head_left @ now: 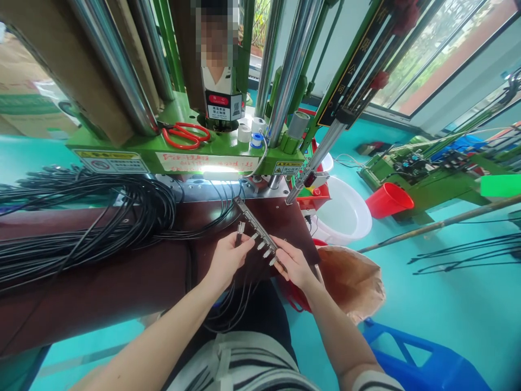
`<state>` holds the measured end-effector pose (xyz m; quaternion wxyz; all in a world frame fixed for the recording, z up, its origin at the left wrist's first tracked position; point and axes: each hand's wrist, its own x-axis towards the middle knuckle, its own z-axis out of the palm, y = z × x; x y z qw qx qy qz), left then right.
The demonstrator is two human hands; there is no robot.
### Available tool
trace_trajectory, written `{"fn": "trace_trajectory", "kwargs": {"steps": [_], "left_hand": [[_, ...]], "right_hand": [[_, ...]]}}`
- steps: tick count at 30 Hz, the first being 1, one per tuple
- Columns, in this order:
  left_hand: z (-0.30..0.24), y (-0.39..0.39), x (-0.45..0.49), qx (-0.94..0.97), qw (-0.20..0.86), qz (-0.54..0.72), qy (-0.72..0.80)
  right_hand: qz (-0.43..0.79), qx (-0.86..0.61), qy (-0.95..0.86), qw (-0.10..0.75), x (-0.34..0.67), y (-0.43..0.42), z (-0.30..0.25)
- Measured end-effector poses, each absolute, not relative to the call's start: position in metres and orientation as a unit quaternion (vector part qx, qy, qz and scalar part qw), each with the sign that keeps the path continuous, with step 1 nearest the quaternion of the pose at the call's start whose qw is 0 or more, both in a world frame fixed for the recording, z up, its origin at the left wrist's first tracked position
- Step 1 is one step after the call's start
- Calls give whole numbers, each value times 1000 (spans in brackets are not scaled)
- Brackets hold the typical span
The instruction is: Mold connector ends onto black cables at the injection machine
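My left hand (228, 255) pinches a black cable end with a metal connector (241, 228) pointing up. The lower end of a narrow metal bar (257, 224) is gripped by my right hand (296, 264). Several small silvery pieces stick out along the bar's left side, and my left fingertips are close to them or touching; I cannot tell which. The bar slants over the edge of the dark red-brown table (122, 274). Black cables (240, 309) hang below my left hand over my lap.
A big coil of black cables (154, 209) lies on the left of the table. Ahead stands a green press (228, 149) carrying red-handled scissors (187, 136) and tape rolls. To the right are a white tub (345, 212), a brown paper-lined container (354, 277) and a blue stool (431, 353).
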<state>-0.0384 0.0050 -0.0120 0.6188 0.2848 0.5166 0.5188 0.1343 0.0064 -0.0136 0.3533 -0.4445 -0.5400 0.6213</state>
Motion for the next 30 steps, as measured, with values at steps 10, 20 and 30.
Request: {"fn": "trace_trajectory", "kwargs": {"steps": [10, 20, 30], "left_hand": [[-8, 4, -38, 284, 616, 522, 518], [-7, 3, -44, 350, 544, 529, 549], [-17, 5, -52, 433, 467, 496, 591]], "right_hand": [[618, -431, -562, 341, 135, 7, -13], [606, -453, -564, 331, 132, 6, -11], [623, -453, -536, 345, 136, 9, -17]]}}
